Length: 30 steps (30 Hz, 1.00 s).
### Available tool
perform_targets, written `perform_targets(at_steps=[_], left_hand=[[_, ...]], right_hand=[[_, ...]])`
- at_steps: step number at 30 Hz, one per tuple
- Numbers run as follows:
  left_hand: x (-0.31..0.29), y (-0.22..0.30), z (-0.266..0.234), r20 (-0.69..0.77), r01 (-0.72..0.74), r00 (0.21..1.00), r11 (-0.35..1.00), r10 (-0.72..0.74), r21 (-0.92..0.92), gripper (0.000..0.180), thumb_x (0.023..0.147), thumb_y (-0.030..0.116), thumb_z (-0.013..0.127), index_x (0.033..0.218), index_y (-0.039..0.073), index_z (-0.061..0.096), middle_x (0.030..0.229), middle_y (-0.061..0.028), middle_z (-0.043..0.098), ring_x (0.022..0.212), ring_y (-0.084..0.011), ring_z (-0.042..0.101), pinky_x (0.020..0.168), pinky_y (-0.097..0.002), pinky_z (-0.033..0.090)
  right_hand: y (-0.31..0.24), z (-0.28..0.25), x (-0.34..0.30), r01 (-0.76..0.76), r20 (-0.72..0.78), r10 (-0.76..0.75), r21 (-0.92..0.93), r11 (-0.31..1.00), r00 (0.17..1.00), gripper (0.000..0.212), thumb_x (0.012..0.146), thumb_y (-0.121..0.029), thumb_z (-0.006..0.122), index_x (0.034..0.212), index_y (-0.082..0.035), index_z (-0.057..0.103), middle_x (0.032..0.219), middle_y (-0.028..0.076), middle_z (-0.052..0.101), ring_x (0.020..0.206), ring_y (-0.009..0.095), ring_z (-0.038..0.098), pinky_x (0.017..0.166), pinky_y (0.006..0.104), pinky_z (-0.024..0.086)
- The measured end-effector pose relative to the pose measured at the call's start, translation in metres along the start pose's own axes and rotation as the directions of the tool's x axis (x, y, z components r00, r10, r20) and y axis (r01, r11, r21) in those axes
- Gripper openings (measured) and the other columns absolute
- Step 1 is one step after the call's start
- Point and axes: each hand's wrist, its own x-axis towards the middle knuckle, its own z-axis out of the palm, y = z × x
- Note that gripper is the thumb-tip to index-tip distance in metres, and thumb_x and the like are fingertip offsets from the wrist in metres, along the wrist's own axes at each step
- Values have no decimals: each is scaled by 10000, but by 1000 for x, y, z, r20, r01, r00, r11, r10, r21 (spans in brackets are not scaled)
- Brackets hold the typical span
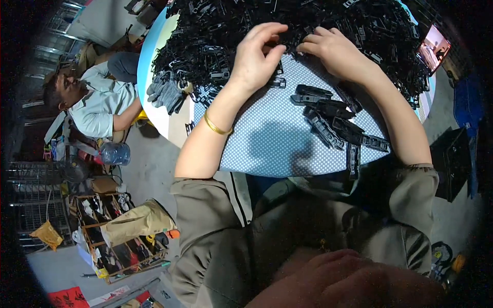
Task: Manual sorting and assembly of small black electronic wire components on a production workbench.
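Note:
A large heap of small black plastic parts [328,13], long and slotted, covers the far part of the round table. At its near edge is my left hand [255,59], thumb and index finger apart, with nothing visible between them. To its right, my right hand [334,54] has its fingers bent and drawn together over the heap's edge; what the fingertips hold, if anything, is hidden. Nearer to me, several loose black parts [336,115] lie in a small overlapping cluster on the patterned table cover [272,120], inside my right forearm.
Grey gloves [167,92] lie at the table's left edge. A phone [434,49] with a lit screen stands at the right edge. Another person [100,105] sits at the left. A large water bottle [114,153] and a wooden rack [118,251] stand on the floor at left.

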Motion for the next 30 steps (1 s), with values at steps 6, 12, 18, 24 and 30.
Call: perform_targets(at_steps=[6,12,18,24,30], left_hand=[[1,-4,-18,36,152,988,982,-149,-111,355,762,43,588,1108,6,518,1039,-68,556,921,-133,543,805,-244,437],[0,5,-16,474,439,860,748,-190,-497,473,803,106,564,1214,-46,386,1009,-121,556,845,-142,568,746,-238,476],[8,-6,-41,102,432,897,806,-429,-405,437,810,114,563,1183,-60,414,852,-128,610,567,-89,559,489,-168,440],[11,-12,-31,76,443,864,679,-498,-586,302,840,74,514,1128,-14,495,762,-78,589,556,-72,513,475,-163,410],[3,-7,-16,134,522,809,594,-572,-612,281,809,-7,497,1088,-34,514,785,-89,590,627,-96,547,607,-191,472]], right_hand=[[-10,0,12,-75,182,91,-95,993,979,315,688,-26,560,998,-76,583,930,67,569,900,199,525,786,312,415],[-32,-3,20,-288,124,438,899,331,890,295,774,-112,604,1042,-8,537,990,80,576,874,113,562,745,240,464],[-45,13,25,-293,78,355,740,605,931,326,694,-198,688,940,-33,550,841,62,569,747,135,555,650,254,460],[-49,21,24,-190,186,109,504,842,976,176,664,-227,621,741,-69,613,810,97,596,746,262,579,663,365,464],[-32,-4,18,-288,7,410,723,628,912,181,751,-164,600,850,-14,625,748,70,617,659,153,590,578,256,465]])
